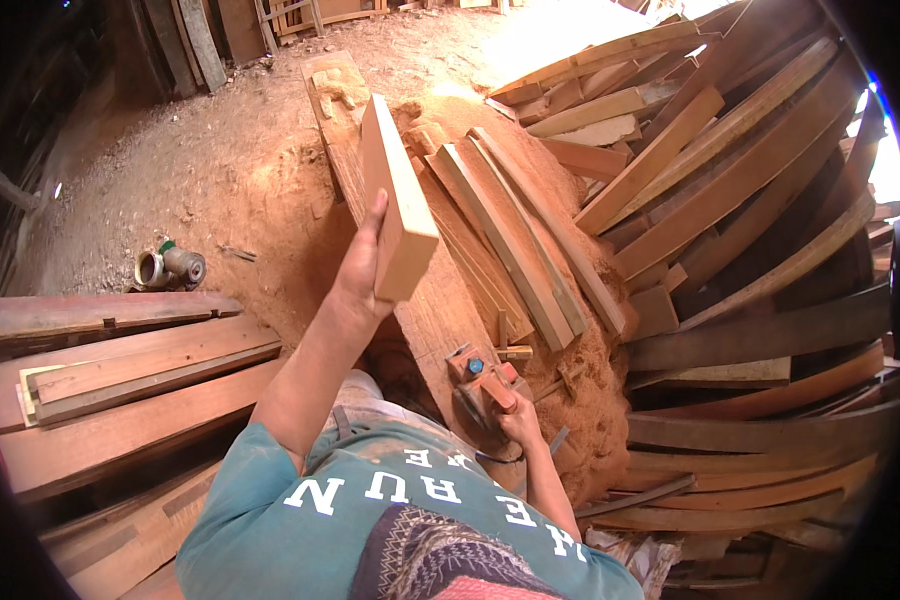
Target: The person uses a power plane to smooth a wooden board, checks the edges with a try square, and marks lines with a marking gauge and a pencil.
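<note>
In my left hand (358,262) is a thick, pale wooden board (394,195), raised at a slant above a long plank bench (440,315). My fingers wrap round its left edge near the close end. My right hand (518,422) is closed round the handle of what looks like an electric planer (482,382), orange-red with a blue knob. The planer rests at the near end of the plank, close to my body, and its underside is hidden. A small wooden piece (515,352) lies just beyond it.
Several long timber pieces (515,245) lie on sawdust right of the bench. Curved planks (750,220) are heaped along the right side. Stacked boards (140,365) fill the left. Round metal containers (170,267) sit on the dirt floor (230,170). A strap or cable (558,442) hangs near my right forearm.
</note>
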The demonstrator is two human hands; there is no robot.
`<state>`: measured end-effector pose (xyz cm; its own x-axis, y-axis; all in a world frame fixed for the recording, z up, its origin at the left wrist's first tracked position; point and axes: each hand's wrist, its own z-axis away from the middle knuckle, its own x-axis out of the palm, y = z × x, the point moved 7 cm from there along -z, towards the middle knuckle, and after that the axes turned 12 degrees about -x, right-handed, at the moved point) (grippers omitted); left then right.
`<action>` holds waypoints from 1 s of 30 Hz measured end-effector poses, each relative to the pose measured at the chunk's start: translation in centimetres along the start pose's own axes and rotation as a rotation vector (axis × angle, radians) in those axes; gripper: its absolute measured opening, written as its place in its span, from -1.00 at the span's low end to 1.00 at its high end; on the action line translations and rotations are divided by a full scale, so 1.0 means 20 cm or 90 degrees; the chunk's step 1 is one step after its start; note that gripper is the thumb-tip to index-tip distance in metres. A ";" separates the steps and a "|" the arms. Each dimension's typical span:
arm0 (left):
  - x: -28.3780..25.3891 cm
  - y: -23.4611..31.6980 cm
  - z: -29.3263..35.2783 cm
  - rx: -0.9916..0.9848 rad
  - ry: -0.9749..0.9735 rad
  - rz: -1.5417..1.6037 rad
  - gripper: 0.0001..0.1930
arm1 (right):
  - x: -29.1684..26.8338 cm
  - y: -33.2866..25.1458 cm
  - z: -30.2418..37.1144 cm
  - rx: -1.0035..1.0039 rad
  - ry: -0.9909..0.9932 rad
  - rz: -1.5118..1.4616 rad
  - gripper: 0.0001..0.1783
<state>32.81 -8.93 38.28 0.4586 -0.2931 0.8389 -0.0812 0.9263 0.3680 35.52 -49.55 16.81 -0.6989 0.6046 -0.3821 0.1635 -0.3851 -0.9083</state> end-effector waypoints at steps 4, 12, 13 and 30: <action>0.08 0.13 -0.01 -0.016 -0.112 0.053 -0.54 | -0.01 -0.01 0.00 0.015 -0.017 0.004 -0.76; 0.12 0.20 0.02 0.015 -0.099 0.103 -0.57 | -0.01 0.03 -0.01 0.012 -0.024 0.009 -0.80; 0.10 0.20 0.01 0.008 -0.104 0.119 -0.59 | 0.00 0.04 -0.01 0.022 -0.029 0.001 -0.78; 0.06 0.18 0.01 -0.007 -0.035 0.150 -0.57 | 0.01 0.06 -0.01 0.055 -0.020 -0.045 -0.75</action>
<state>32.84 -6.02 40.64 0.3798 -0.0813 0.9215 -0.1702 0.9730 0.1560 35.70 -49.81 15.72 -0.7284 0.6104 -0.3112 0.0532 -0.4025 -0.9139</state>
